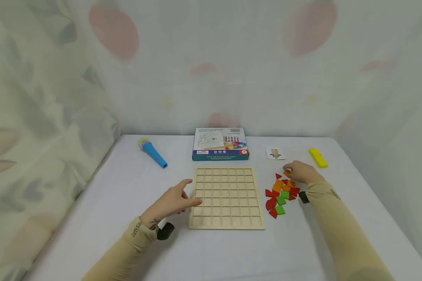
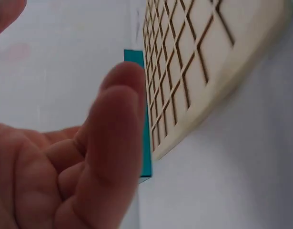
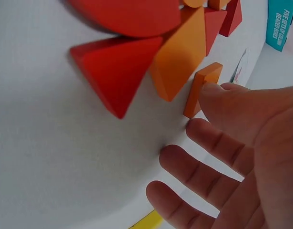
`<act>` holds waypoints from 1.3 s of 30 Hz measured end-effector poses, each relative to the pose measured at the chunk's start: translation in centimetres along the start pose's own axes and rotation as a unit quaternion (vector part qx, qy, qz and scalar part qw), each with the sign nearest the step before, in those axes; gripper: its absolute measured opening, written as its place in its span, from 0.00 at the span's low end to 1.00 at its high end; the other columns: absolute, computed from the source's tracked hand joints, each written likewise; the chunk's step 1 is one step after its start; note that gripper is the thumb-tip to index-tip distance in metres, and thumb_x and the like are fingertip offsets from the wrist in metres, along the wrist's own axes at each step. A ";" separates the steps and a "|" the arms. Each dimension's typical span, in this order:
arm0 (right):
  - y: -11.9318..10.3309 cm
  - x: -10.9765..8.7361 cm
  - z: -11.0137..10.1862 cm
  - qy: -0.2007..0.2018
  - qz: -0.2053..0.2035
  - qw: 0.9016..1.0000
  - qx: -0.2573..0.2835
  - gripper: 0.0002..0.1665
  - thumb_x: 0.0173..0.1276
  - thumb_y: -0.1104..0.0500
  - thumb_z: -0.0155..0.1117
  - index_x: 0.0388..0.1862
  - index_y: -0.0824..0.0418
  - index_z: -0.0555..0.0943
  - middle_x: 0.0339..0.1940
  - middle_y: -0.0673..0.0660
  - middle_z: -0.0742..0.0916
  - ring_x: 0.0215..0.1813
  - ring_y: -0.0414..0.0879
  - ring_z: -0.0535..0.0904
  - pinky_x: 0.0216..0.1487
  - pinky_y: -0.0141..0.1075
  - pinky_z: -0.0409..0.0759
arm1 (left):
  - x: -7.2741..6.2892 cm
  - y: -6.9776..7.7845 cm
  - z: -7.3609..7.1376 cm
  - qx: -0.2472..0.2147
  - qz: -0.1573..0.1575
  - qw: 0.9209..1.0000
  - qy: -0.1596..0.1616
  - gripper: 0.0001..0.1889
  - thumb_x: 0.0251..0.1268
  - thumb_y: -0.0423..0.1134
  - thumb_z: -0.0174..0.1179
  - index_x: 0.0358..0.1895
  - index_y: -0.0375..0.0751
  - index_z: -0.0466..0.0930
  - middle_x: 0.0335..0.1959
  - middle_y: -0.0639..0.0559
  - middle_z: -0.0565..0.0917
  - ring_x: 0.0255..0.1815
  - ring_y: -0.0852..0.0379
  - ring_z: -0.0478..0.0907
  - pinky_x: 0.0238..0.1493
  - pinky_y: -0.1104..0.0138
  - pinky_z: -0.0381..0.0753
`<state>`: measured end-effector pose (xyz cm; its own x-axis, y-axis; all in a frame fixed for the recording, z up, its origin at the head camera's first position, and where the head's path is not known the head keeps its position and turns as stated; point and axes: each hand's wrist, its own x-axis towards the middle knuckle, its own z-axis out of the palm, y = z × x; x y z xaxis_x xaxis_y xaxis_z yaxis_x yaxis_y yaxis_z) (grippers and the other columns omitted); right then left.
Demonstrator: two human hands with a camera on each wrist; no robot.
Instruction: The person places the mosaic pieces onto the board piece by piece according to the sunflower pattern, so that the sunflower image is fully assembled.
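My right hand [image 1: 301,171] pinches a small orange block [image 3: 203,89] at the far side of a loose pile of shapes. In the right wrist view its thumb lies over the block's upper part, partly hiding it, and the other fingers spread apart near the cloth. Red, orange and green wooden pieces [image 1: 280,200] make up the pile, right of a pale wooden grid board [image 1: 227,225]. At the board's left edge, my left hand [image 1: 171,201] holds nothing, thumb and index finger spread wide. Its thumb tip overlaps the board in the head view; whether it touches, I cannot tell.
Behind the board lies a flat printed box [image 1: 220,157] with a paper on top. A small picture card [image 1: 275,153] is beyond the pile. A yellow object [image 1: 318,158] lies at the far right, a blue toy microphone [image 1: 154,153] at the far left.
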<state>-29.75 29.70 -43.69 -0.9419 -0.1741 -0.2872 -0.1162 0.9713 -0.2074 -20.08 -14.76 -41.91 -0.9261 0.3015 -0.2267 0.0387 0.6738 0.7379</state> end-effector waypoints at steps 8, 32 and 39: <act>0.5 -0.9 -0.3 0.015 -0.002 1.000 0.013 0.22 0.63 0.64 0.55 0.58 0.65 0.75 0.53 0.70 0.76 0.48 0.59 0.71 0.54 0.56 0.70 | 0.6 -2.0 2.5 -0.142 -0.051 0.987 0.047 0.52 0.46 0.57 0.68 0.73 0.47 0.47 0.27 0.47 0.77 0.19 0.55 0.75 0.26 0.65 0.77; -4.7 1.0 -1.2 0.111 -0.048 0.986 0.117 0.10 0.64 0.61 0.59 0.42 0.65 0.77 0.40 0.62 0.81 0.40 0.53 0.74 0.42 0.45 0.74 | 0.9 -3.1 3.7 -0.050 -0.036 0.998 0.015 0.46 0.42 0.37 0.71 0.68 0.35 0.59 0.22 0.47 0.76 0.17 0.57 0.74 0.20 0.66 0.73; -13.0 2.3 -0.9 0.120 -0.122 0.976 0.133 0.09 0.64 0.61 0.59 0.43 0.62 0.79 0.37 0.59 0.83 0.37 0.49 0.77 0.36 0.41 0.76 | 1.0 -3.2 3.7 -0.052 -0.025 0.998 -0.001 0.47 0.40 0.29 0.69 0.69 0.32 0.56 0.21 0.47 0.77 0.17 0.57 0.75 0.20 0.66 0.75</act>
<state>-30.69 16.80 -40.81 -0.9468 -0.3211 0.0209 -0.2902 0.8242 -0.4863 -19.69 -14.11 -46.87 -0.9251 0.2705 -0.2664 -0.0473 0.6140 0.7878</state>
